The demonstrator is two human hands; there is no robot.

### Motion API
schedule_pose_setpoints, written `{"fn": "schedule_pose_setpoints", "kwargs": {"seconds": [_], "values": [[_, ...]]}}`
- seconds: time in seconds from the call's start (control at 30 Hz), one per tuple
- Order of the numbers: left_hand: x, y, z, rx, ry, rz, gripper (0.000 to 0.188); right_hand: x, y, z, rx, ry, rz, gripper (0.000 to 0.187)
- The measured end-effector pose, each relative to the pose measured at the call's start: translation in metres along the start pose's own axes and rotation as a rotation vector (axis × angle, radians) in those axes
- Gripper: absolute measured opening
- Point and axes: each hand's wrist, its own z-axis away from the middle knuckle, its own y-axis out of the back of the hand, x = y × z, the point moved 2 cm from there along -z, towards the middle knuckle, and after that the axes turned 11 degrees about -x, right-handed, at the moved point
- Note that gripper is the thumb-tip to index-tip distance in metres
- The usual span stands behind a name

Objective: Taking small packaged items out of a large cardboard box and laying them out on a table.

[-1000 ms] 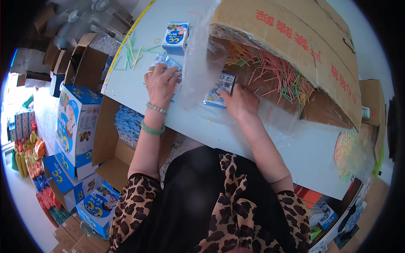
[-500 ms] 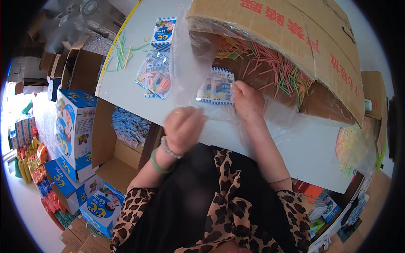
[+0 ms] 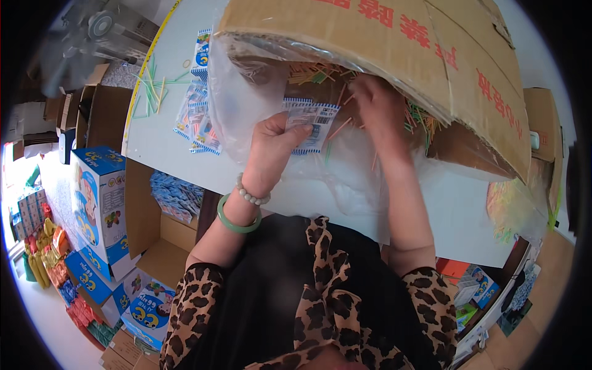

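My left hand [image 3: 271,145] pinches a small clear packet [image 3: 316,117] with blue-and-white striped edges between thumb and fingers. It holds the packet just outside the mouth of a large cardboard box [image 3: 370,31] tipped toward me. Inside that box lie many thin straw-like sticks [image 3: 414,114] in pink, green and yellow. My right hand [image 3: 381,111] reaches in at the box's opening, among the sticks. Motion smears its fingers, and I cannot make out whether they hold any stick. Clear plastic film [image 3: 237,123] spills from the box beside my left hand.
Similar packets [image 3: 200,120] lie in a pile on the white table [image 3: 290,197] at left, below a stack of packets [image 3: 202,52]. Loose green sticks [image 3: 148,92] lie near the table's left edge. Lower left, an open carton [image 3: 163,246] and blue packets [image 3: 176,194] stand beside printed boxes [image 3: 98,203].
The packet has passed from my right hand to my left, which moved forward to grip it. My right hand has moved up into the box's mouth. The view has shifted slightly.
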Motion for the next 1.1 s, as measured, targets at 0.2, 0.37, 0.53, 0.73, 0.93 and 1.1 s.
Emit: {"fn": "schedule_pose_setpoints", "kwargs": {"seconds": [0.2, 0.37, 0.53, 0.73, 0.93, 1.1], "values": [[-0.007, -0.011, -0.009, -0.033, 0.052, 0.038, 0.020, 0.052, 0.013, -0.033, 0.405, 0.393, 0.488, 0.042], [-0.014, -0.006, -0.009, -0.058, 0.090, 0.011, 0.023, 0.055, 0.013, -0.043, 0.441, 0.426, 0.381, 0.045], [-0.012, -0.005, -0.006, -0.043, 0.078, 0.022, 0.023, 0.061, 0.024, -0.046, 0.489, 0.449, 0.288, 0.048], [-0.011, -0.009, -0.005, -0.083, 0.086, 0.012, 0.022, 0.104, 0.025, -0.033, 0.444, 0.403, 0.499, 0.047], [0.006, -0.026, -0.018, -0.163, -0.215, -0.332, 0.020, 0.139, -0.021, -0.002, 0.094, 0.203, -0.063, 0.035], [0.023, -0.062, -0.056, -0.238, -0.743, -0.831, 0.014, 0.068, -0.049, 0.006, 0.248, 0.219, -0.270, 0.022]]}}
